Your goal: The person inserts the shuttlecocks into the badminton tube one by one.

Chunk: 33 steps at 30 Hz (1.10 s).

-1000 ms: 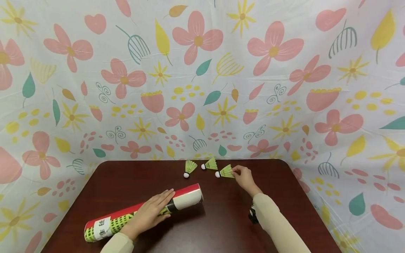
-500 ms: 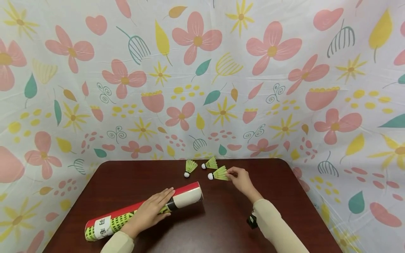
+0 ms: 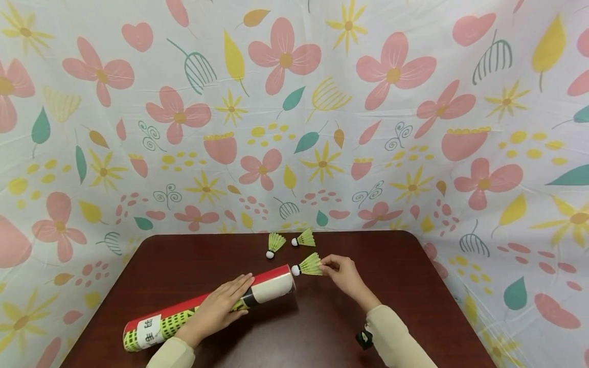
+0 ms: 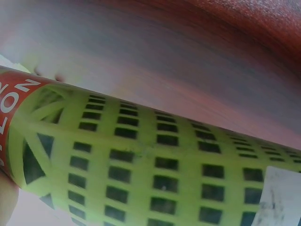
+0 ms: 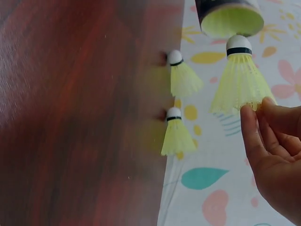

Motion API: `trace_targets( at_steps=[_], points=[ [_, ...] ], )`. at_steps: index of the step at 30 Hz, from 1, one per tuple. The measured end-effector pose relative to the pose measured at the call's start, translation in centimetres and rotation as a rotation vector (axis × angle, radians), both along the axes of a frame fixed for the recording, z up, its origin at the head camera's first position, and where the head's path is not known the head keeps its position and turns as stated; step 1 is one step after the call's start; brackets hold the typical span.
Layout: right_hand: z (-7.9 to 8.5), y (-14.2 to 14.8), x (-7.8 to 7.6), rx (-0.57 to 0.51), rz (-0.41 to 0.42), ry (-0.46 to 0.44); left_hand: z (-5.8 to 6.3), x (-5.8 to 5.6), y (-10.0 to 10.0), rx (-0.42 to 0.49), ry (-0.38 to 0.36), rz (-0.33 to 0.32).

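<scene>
My left hand (image 3: 215, 309) holds a red, green and white shuttlecock tube (image 3: 273, 287) across its middle, the thumb on the near side. The tube lies slantwise, its right end raised over a shadow. Its patterned green side (image 4: 183, 183) fills much of the left wrist view. Between thumb and fingertips, my right hand (image 3: 346, 280) pinches a yellow shuttlecock (image 3: 310, 265) by the skirt's rim. The white cork points at the tube's right end. In the right wrist view, that cork (image 5: 238, 43) is right at the tube's open mouth (image 5: 233, 23); whether they touch I cannot tell.
Two more yellow shuttlecocks, a left one (image 3: 275, 244) and a right one (image 3: 305, 238), lie near the back edge of the dark brown table (image 3: 368, 332). A flower-printed cloth (image 3: 294, 128) hangs behind it.
The right hand has brought the pinched shuttlecock left and nearer, from beside the other two to the tube's end. The left hand and the tube have hardly moved.
</scene>
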State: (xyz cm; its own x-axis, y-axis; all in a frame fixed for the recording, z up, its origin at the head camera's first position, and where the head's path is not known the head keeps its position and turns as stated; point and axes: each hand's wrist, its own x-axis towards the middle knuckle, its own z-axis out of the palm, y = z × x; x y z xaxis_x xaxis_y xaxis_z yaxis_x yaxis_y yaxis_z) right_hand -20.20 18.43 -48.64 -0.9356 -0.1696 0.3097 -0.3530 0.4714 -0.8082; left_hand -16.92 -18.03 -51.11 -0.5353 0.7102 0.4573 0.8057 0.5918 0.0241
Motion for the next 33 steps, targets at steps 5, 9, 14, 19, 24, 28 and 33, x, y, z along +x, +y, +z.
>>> trace_targets(
  at_steps=[5,9,14,19,24,28,33],
  points=[
    [-0.1,-0.8,0.7,-0.015,0.035,-0.007,-0.1,0.0,0.1,0.007,0.001,-0.005],
    [-0.3,-1.5,1.1,-0.035,0.056,-0.016,0.0,0.0,0.2,-0.003,0.000,0.002],
    [-0.9,-2.4,1.1,-0.061,0.077,0.019,0.0,0.1,0.3,-0.006,-0.012,0.003],
    [-1.2,-3.1,1.2,-0.079,0.089,0.060,0.0,0.1,0.4,-0.005,-0.012,0.004],
    [-1.1,-3.7,1.4,-0.050,0.079,0.047,0.2,0.0,0.6,-0.007,-0.013,0.001],
    [-0.9,-3.9,1.5,-0.036,0.071,0.012,0.3,0.0,0.8,-0.014,-0.017,0.001],
    [-1.1,-4.1,1.5,-0.043,0.072,0.005,0.3,0.1,0.8,-0.010,-0.029,0.003]
  ],
)
